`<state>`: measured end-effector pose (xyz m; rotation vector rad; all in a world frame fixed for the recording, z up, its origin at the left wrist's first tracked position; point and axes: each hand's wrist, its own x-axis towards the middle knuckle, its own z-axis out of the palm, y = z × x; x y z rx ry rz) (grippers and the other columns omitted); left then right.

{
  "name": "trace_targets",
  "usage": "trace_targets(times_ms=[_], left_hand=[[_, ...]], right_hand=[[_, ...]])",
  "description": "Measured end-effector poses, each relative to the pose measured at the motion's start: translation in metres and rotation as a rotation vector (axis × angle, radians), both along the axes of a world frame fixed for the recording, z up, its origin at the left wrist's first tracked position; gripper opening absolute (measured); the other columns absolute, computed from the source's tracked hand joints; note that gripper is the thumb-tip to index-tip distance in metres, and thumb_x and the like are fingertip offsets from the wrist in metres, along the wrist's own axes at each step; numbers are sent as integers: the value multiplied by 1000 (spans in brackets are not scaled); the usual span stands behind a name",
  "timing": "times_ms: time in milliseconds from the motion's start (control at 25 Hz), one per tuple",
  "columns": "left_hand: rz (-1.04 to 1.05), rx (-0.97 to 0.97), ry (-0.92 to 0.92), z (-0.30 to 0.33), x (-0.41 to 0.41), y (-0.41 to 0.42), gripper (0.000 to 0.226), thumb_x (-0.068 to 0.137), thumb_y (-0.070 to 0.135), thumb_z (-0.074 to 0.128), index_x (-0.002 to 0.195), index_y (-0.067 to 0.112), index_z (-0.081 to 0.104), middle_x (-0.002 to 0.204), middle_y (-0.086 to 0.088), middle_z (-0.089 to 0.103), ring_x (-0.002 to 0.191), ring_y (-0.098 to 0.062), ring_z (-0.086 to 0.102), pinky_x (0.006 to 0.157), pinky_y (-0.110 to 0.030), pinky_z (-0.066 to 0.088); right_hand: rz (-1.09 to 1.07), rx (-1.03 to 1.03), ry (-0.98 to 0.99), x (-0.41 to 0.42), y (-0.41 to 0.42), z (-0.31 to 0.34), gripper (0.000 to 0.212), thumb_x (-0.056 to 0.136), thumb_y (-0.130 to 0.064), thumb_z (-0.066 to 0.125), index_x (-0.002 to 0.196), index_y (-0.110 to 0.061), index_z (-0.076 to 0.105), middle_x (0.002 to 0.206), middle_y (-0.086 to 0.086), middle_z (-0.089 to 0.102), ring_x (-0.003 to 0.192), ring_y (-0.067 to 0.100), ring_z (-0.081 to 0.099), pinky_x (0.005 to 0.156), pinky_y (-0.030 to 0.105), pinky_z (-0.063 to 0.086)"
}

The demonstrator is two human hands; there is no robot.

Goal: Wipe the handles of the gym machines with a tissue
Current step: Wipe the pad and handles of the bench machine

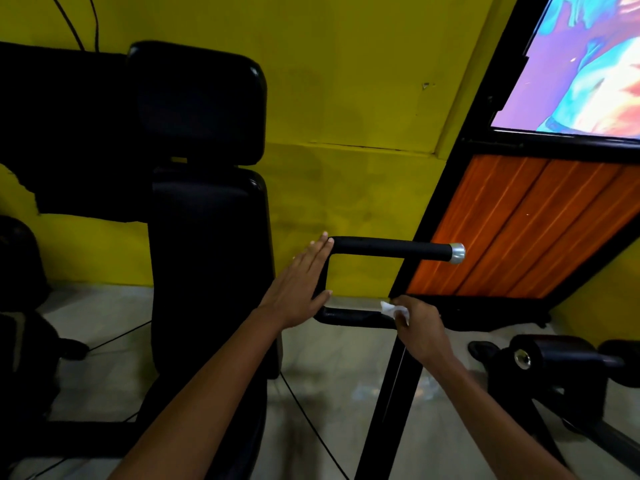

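Observation:
A black gym machine handle bends in a U shape at centre: an upper bar [388,247] ending in a silver cap [457,253], a vertical stretch, and a lower bar [349,317]. My left hand [301,289] lies flat with straight fingers against the vertical stretch, thumb near the lower bend. My right hand [415,327] grips a crumpled white tissue [393,309] and presses it on the right part of the lower bar.
The machine's black padded backrest [207,258] and headrest [197,102] stand to the left. A black frame post [391,393] runs diagonally past my right wrist. An orange wooden panel [512,230] and a bright screen [581,64] are at right. Another padded machine part [554,362] sits low right.

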<state>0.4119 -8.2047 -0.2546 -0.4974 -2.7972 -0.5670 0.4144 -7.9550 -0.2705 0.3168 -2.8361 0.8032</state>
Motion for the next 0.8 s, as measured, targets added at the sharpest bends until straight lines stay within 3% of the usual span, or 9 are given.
trace_targets(times_ms=[360,400,480,560,800], left_hand=[[-107,-311,107,18,-75,27,74,97,53,31,153,16,0,161,-4,5,145,-25,17,115,-45,26],[-108,-350,118,15,-80,28,72,97,54,26,153,14,5,159,-5,14,141,-27,26,110,-46,34],[-113,-378,166,8,-85,29,67,97,51,21,150,9,22,144,-9,42,118,-30,49,86,-46,50],[-137,-340,227,5,-89,28,61,99,45,21,145,7,34,122,-10,57,94,-28,55,69,-43,52],[-230,-286,210,8,-92,21,62,99,47,15,147,10,30,121,-9,55,93,-25,51,74,-42,50]], right_hand=[[-82,207,158,-11,3,-15,28,69,5,68,92,-9,62,87,9,62,76,29,59,53,31,45],[-80,239,184,-13,5,-17,32,64,6,71,90,-9,61,83,8,63,74,28,58,51,29,41],[-72,305,210,-16,5,-22,37,59,8,73,90,-9,62,80,7,65,73,27,58,49,28,40],[-59,356,181,-18,0,-30,36,61,9,71,93,-8,66,83,8,68,80,28,59,52,32,48],[-93,420,5,-16,-24,-47,29,75,8,61,101,-4,66,95,14,63,96,33,52,63,42,51]])
